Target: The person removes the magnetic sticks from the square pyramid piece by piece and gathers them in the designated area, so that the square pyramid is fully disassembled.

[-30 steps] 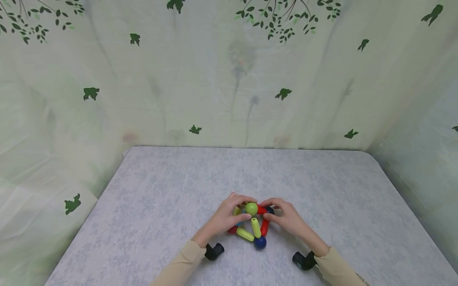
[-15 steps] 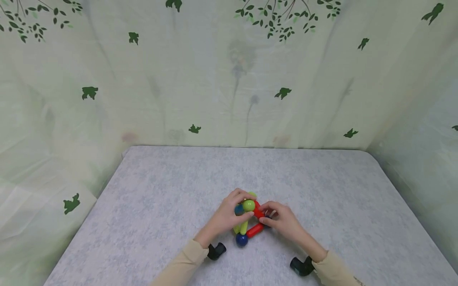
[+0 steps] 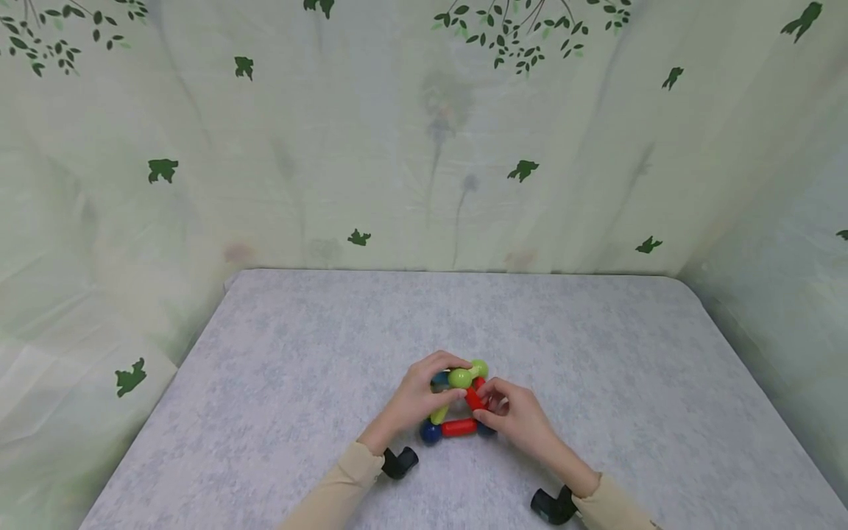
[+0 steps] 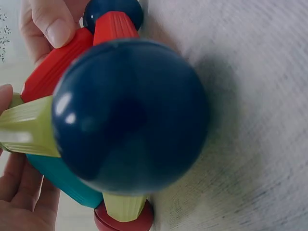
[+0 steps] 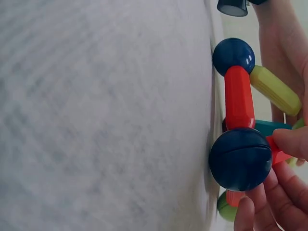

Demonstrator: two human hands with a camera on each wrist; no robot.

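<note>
A frame of magnetic sticks and balls stands on the table. My left hand (image 3: pixel 419 394) holds its top green ball (image 3: pixel 460 378) between thumb and fingers. With thumb and fingers, my right hand (image 3: pixel 520 416) pinches a slanting red stick (image 3: pixel 474 398). Low at the front, another red stick (image 3: pixel 459 428) joins two dark blue balls, the left one (image 3: pixel 430 432) nearest the left wrist camera. From that ball a yellow-green stick (image 4: pixel 29 125) rises towards the left hand. A teal stick (image 4: pixel 65 180) and a red ball (image 4: pixel 126 219) sit behind it. Fingers partly hide the far side.
The frame rests on a grey mottled table (image 3: pixel 318 331). Black wrist cameras, one on the left (image 3: pixel 400 464) and one on the right (image 3: pixel 553 506), stick out beneath the wrists. A leaf-printed pale curtain (image 3: pixel 397 147) hangs behind and at the sides.
Between both hands the frame has turned clockwise as seen from above. Its front blue ball has gone left, and the right blue ball has come forward. My right hand has shifted slightly left and nearer.
</note>
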